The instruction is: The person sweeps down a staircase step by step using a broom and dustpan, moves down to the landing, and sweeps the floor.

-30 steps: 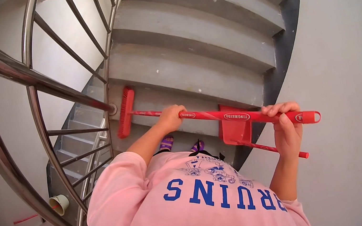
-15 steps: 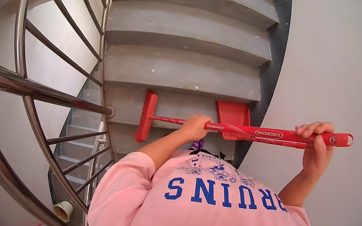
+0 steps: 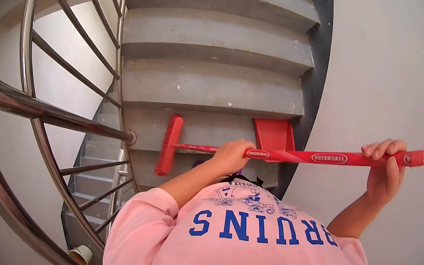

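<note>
A red broom [image 3: 169, 144] with short bristles hangs just above the step or touches it; I cannot tell which. My left hand [image 3: 234, 156] is wrapped round the middle of its pole. Near the far end of the long red handle [image 3: 330, 158], marked "YINGMEIDA", my right hand [image 3: 386, 164] is closed, its fingers curled over the top. A red dustpan [image 3: 273, 134] is at the wall end of the step, between my hands. Its own handle is hidden behind or lined up with the broom's, so I cannot tell the two apart at my right hand.
Grey concrete stairs [image 3: 214, 81] curve upward ahead. Metal railings [image 3: 74, 121] stand on the left, with a lower flight [image 3: 93, 182] beyond them. A pale bucket [image 3: 81, 256] is down there. A white wall [image 3: 380, 57] with a dark skirting borders the right side.
The broom head has moved slightly left and down. My right hand has shifted right with the handle end. The two handles, seen apart before, now overlap. The dustpan stays nearly in place.
</note>
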Motion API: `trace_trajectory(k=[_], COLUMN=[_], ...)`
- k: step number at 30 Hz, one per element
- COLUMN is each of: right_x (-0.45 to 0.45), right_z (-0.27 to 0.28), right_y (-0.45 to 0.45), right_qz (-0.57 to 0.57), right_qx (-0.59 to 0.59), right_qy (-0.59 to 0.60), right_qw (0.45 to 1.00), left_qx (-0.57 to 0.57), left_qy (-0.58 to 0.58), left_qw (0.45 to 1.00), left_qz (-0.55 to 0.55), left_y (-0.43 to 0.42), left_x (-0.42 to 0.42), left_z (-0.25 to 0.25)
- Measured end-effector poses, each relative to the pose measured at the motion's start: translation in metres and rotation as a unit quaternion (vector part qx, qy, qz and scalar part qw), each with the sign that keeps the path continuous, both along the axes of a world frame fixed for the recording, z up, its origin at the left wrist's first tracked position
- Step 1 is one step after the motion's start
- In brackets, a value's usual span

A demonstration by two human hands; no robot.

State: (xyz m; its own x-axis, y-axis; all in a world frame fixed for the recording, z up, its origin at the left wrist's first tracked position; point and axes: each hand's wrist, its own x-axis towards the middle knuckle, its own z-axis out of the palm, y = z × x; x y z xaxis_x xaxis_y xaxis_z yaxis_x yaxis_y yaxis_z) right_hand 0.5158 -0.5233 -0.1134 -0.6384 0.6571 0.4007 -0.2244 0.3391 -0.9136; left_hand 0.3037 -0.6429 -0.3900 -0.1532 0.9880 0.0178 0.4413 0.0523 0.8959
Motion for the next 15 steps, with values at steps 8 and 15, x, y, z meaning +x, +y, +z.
trace_trajectory(k=[8, 15], right_x=[-0.04, -0.021], right_z=[-0.059, -0.058], right_y=[0.007, -0.002], right_qz=[0.031, 0.0], right_qx=[-0.104, -0.113], right_qy=[-0.028, -0.035], right_qw=[0.994, 0.993], left_qx=[-0.063, -0.101], left_qy=[0.071, 0.044], left_qw=[0.988, 0.992], left_qz=[0.124, 0.068], left_y=[-0.02, 0.0], left_x=[-0.05, -0.029], left_z=[-0.053, -0.055])
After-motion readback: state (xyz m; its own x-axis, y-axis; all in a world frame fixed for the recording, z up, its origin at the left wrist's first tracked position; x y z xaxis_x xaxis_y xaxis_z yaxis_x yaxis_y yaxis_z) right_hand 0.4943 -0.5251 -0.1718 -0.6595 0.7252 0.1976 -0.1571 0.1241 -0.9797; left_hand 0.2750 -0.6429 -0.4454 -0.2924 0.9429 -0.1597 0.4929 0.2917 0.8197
